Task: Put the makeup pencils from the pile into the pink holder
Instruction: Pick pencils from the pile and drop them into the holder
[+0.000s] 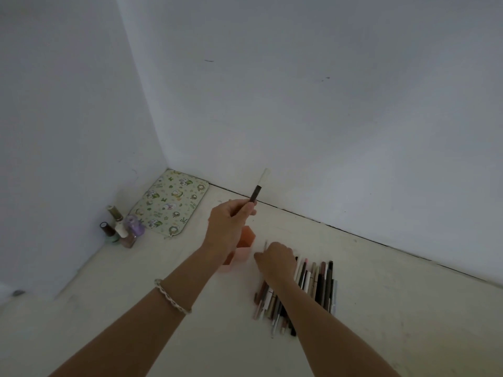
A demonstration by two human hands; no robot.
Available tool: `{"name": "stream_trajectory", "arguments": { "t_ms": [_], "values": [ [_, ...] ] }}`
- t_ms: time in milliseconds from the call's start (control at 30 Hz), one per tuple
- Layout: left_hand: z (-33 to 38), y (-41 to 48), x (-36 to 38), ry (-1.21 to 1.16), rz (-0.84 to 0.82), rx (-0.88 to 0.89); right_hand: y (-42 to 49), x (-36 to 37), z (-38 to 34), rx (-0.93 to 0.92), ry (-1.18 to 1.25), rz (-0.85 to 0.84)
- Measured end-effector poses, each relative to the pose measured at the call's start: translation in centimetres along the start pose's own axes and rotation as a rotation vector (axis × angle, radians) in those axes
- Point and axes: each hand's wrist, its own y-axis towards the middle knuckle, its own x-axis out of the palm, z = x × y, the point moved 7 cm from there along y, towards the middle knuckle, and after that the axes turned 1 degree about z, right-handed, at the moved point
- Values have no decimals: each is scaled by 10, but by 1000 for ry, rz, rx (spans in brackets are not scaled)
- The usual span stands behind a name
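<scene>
Gripping a pencil (258, 187), the left hand (227, 227) hovers over a pale floor (381, 308) by white walls (299, 91).

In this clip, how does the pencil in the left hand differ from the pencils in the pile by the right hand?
The pencil in the left hand is raised off the surface and tilted upward; the pile lies flat. The held pencil is single and fully separate; the piled ones lie side by side, partly covered by the right hand. The held one hangs above the pink holder; the pile sits to the holder's right. Both are slim sticks of similar kind.
</scene>
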Motion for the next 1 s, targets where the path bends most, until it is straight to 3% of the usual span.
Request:
{"name": "stream_trajectory", "arguments": {
  "t_ms": [167, 300, 433, 567, 767, 900, 1000],
  "values": [
    [4, 15, -33, -140, -5, -16, 20, -65, -1, 67, 374, 133],
    [6, 25, -66, 164, 132, 161, 30, -107, -1, 11, 697, 248],
    [-1, 27, -67, 359, 163, 300, 23, -125, -10, -109, 862, 335],
    [-18, 30, -60, 320, 153, 272, 13, -133, -19, -231, 876, 405],
    [-21, 20, -56, 713, 307, 500, 3, -139, -32, -321, 908, 443],
    [-14, 21, -82, 535, 409, 495, -10, -133, -63, -468, 926, 462],
    [-4, 23, -94, 458, 411, 468, -17, -110, -91, -552, 802, 397]
  ]
}}
